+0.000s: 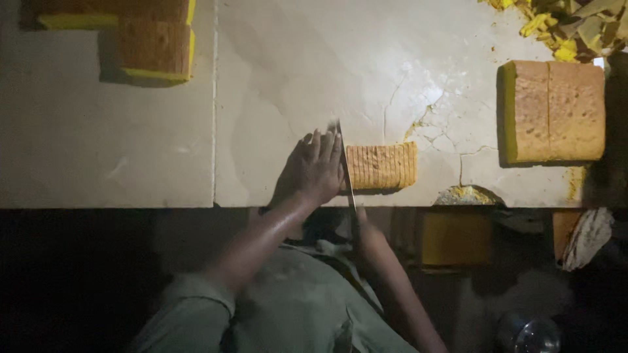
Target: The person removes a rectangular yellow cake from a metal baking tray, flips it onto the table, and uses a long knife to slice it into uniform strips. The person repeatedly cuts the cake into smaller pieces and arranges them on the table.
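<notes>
A small ridged block of brown cake with sliced lines lies near the front edge of the pale table. A long knife stands on edge against the block's left end. My left hand lies flat with fingers stretched out against the left side of the blade. My right hand is in shadow at the table's edge, closed around the knife's handle end. Its forearm runs down to the lower right.
A larger brown cake block with a yellow side sits at the right. Two more blocks lie at the top left. Yellow crumbs and scraps are heaped at the top right. Below the table edge are a yellow block and a shiny bowl.
</notes>
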### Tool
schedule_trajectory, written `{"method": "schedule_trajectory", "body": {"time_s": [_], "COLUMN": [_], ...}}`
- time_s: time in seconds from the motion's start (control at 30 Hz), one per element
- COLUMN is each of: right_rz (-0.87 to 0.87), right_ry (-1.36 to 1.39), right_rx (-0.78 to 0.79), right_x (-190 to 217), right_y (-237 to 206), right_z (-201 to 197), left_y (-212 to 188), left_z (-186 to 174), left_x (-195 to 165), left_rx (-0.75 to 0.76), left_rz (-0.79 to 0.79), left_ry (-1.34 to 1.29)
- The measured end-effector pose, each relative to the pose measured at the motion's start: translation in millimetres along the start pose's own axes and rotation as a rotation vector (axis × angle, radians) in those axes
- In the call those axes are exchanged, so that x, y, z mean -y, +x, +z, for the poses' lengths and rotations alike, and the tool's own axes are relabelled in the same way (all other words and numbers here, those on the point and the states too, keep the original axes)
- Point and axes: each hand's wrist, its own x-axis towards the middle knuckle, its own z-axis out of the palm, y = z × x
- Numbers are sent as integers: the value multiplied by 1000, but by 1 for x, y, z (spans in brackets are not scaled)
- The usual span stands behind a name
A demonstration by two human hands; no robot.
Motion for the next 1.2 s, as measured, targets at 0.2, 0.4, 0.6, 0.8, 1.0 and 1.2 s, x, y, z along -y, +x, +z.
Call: {"method": "schedule_trajectory", "body": {"time_s": [0.2,0.4,0.6,0.8,1.0,1.2], "right_rz": [90,-372,105,297,293,72], "right_ry": [153,-411,228,220,228,-5], "right_rx": [-2,-89,-7,6,-94,33], "right_x": [-87,10,8,-36,38,-31], "right_y": [38,81,6,11,71,29], "right_z": [24,1,8,25,13,19], "left_y": [1,0,-6,-2,-2,-10], "left_z": [16,20,-6,-1,-15,-39], "left_x": [-2,9,15,6,15,18], "left_rx": [-138,-225,-64,-67,96,119], "left_rz": [-3,25,42,23,-5,0], "left_ry": [-72,-41,-97,-20,-161,-109]}}
